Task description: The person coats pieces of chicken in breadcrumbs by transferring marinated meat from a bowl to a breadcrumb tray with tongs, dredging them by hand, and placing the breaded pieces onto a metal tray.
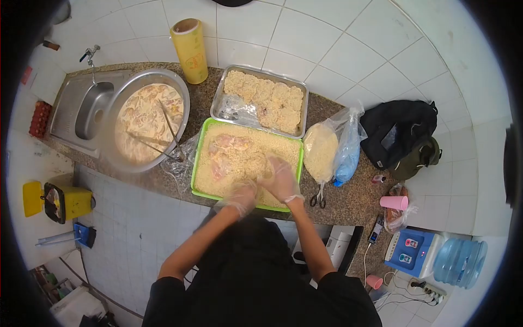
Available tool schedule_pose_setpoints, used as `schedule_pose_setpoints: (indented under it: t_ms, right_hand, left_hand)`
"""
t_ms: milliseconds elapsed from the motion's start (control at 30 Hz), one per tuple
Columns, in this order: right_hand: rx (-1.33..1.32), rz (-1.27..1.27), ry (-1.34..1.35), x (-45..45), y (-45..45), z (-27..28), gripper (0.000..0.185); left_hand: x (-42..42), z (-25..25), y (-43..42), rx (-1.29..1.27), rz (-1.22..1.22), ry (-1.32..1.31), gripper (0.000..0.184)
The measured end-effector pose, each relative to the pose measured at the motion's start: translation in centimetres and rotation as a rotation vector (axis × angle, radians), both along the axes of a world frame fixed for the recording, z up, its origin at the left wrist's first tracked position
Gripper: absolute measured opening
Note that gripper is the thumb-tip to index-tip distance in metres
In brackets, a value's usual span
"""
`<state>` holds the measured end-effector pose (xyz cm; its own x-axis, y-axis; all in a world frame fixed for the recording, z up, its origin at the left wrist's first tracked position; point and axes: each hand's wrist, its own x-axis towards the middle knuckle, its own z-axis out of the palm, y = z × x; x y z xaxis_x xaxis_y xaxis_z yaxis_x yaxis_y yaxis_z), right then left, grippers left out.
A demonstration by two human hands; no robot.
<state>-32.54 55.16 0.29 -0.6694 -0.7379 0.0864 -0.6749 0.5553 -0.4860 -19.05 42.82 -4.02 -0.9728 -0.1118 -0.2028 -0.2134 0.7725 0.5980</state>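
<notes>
Both my hands wear clear plastic gloves over a green-rimmed tray (194, 182) filled with pale breadcrumbs. My left hand (241, 197) is low in the crumbs near the tray's front edge, its fingers blurred and partly hidden. My right hand (279, 179) reaches into the crumbs right of centre, fingers bent down; whether it holds anything cannot be made out. Raw meat pieces (229, 143) lie at the left of the tray, partly coated. Behind stands a metal tray (219, 98) with rows of breaded pieces (267, 98) and some plastic film.
A large metal bowl (186, 103) of meat in batter, with tongs (170, 126), stands left beside the sink (90, 111). A yellow film roll (190, 54) stands behind. To the right are a crumb bag (320, 148), scissors (318, 197), a black bag (397, 122) and a pink cup (393, 203).
</notes>
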Motion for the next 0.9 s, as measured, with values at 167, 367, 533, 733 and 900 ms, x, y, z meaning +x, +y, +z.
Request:
schedule_pose_setpoints:
  t_ms: [167, 367, 533, 733, 900]
  right_hand:
    - [0.332, -0.212, -0.472, -2.5, 0.4, -5.6, 0.077]
    - [0.082, 0.038, -0.453, -3.8, -0.5, -0.2, 0.058]
    - [0.237, -0.078, -0.142, -3.9, -3.6, -6.6, 0.031]
    - [0.231, -0.004, -0.254, -6.7, -4.3, -13.2, 0.026]
    - [0.078, -0.181, -0.077, -7.1, -3.5, -7.5, 0.027]
  left_hand:
    - [-1.4, 0.8, 0.9, -0.023, -0.053, 0.142, 0.032]
    - [-2.0, -1.0, 0.2, -0.385, -0.137, 0.366, 0.030]
    - [-2.3, 1.7, -0.2, -0.179, -0.338, -0.118, 0.029]
    - [-2.2, 0.9, 0.9, -0.210, -0.267, -0.091, 0.034]
    - [-3.4, -0.7, 1.6, -0.378, -0.077, 0.220, 0.034]
